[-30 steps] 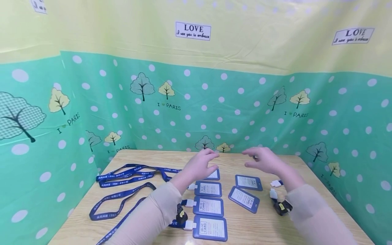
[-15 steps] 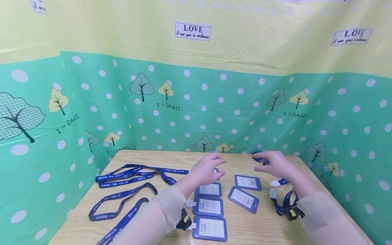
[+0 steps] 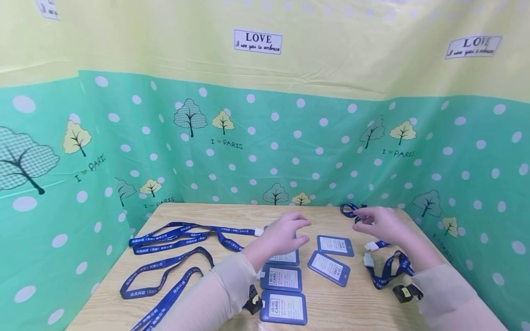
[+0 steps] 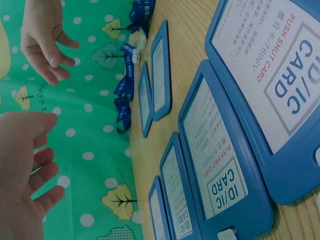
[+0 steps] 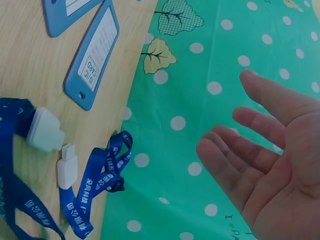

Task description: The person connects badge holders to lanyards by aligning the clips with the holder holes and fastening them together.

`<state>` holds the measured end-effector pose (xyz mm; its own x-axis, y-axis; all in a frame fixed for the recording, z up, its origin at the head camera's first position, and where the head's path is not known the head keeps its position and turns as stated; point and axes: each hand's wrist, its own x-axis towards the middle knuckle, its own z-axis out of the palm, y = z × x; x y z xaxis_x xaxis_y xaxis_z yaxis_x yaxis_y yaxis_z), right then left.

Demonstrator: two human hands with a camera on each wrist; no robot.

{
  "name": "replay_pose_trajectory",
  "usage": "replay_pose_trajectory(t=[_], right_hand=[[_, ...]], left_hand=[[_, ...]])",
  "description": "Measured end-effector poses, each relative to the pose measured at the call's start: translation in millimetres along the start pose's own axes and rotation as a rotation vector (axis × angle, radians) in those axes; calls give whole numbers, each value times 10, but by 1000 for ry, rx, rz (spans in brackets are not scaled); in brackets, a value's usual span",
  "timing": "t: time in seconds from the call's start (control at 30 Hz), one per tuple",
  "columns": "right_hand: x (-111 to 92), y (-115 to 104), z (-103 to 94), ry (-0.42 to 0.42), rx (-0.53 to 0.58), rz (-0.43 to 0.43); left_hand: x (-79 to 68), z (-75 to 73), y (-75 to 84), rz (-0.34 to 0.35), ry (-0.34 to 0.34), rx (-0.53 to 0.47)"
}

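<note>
My left hand (image 3: 282, 236) hovers over the far end of a column of blue ID card holders, its fingers relaxed and holding nothing. It partly hides the farther holders; a nearer card holder (image 3: 282, 277) and the nearest one (image 4: 280, 75) show fully in the head view. To the right, my right hand (image 3: 383, 224) is held in the air with loosely bent fingers and an empty palm (image 5: 295, 185). Below and around it lie blue lanyards (image 3: 387, 271) with white plastic clips (image 5: 67, 167). Between the hands lie two separate card holders, one straighter (image 3: 335, 246) and one slanted (image 3: 329, 268).
Several blue printed lanyards (image 3: 142, 279) spread in loops over the left of the wooden table (image 3: 331, 308). Another lanyard bundle (image 3: 349, 210) lies at the back right edge. A green and yellow patterned curtain (image 3: 248, 156) encloses the table behind and at both sides.
Both hands have drifted to the right, the left a little nearer too. The back right lanyard bundle and the lanyards by the right wrist are now more exposed. The card holders have stayed put.
</note>
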<state>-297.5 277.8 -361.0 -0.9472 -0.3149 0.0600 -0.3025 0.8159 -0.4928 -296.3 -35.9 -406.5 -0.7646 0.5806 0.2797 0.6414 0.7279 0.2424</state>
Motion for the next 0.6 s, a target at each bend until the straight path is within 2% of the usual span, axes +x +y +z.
replay_pose_trajectory(t=[0.2, 0.43, 0.6], right_hand=[[-65, 52, 2, -9, 24, 36], [-100, 162, 51, -10, 3, 28], [-124, 245, 112, -4, -33, 59]], left_hand=[[5, 53, 28, 11, -10, -18], [17, 130, 81, 13, -41, -14], [26, 186, 132, 31, -65, -6]])
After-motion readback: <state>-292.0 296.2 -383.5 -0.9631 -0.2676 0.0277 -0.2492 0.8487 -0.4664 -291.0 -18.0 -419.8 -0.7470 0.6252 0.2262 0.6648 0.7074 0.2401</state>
